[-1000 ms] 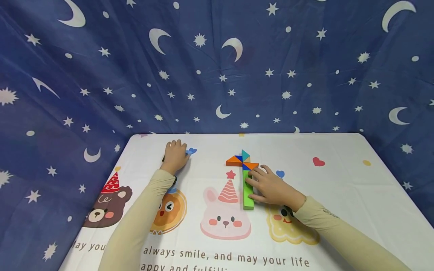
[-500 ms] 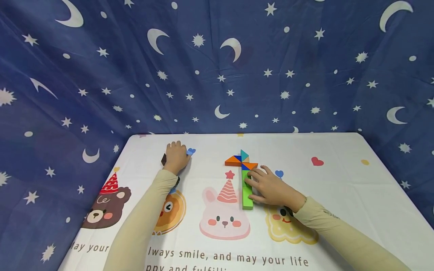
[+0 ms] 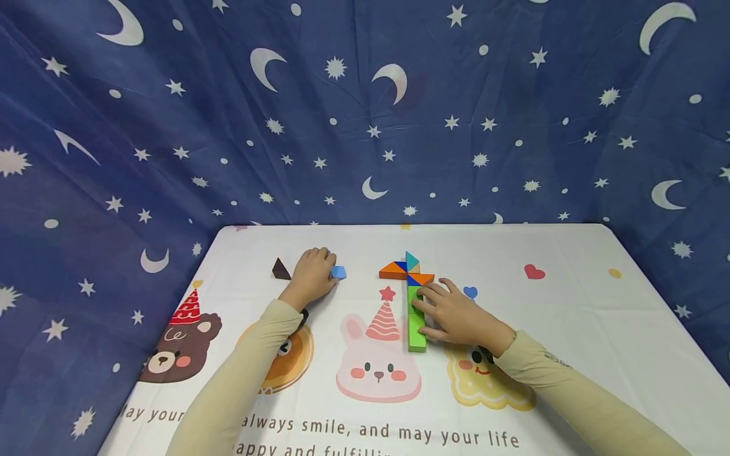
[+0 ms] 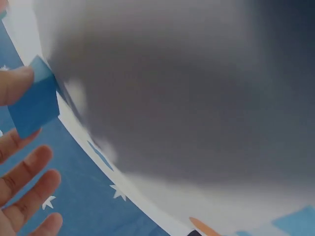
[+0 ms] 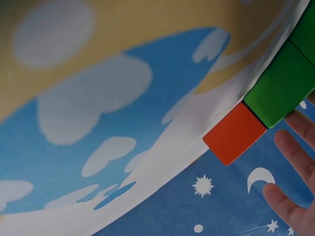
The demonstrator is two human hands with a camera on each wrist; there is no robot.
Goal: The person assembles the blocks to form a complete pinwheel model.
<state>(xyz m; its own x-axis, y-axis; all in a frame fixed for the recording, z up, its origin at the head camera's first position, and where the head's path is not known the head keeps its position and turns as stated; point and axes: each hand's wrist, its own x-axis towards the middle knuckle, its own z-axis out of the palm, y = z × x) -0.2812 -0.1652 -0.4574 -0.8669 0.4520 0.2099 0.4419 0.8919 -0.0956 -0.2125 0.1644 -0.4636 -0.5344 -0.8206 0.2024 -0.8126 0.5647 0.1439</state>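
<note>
My left hand (image 3: pixel 312 273) pinches a light blue block (image 4: pixel 37 101) between thumb and forefinger, low over the cloth left of the block figure; its other fingers are spread in the left wrist view. Behind that hand, to its left, stands a dark brown triangular block (image 3: pixel 281 269). My right hand (image 3: pixel 461 315) lies beside two green blocks (image 3: pixel 417 334) set end to end, its relaxed fingers touching their right side and top. Above them are orange triangular blocks (image 3: pixel 393 272), blue ones (image 3: pixel 414 280) and a teal one (image 3: pixel 412 261), laid out like a pinwheel.
A white printed cloth (image 3: pixel 593 354) covers the table, with cartoon animals and lettering. Behind the table's back edge hangs a dark blue curtain (image 3: pixel 319 107) with moons and stars, which also runs along the left side.
My left hand has moved right and slightly nearer with the light blue block, uncovering the dark brown triangular block. My right hand and the pinwheel figure stay as they were.
</note>
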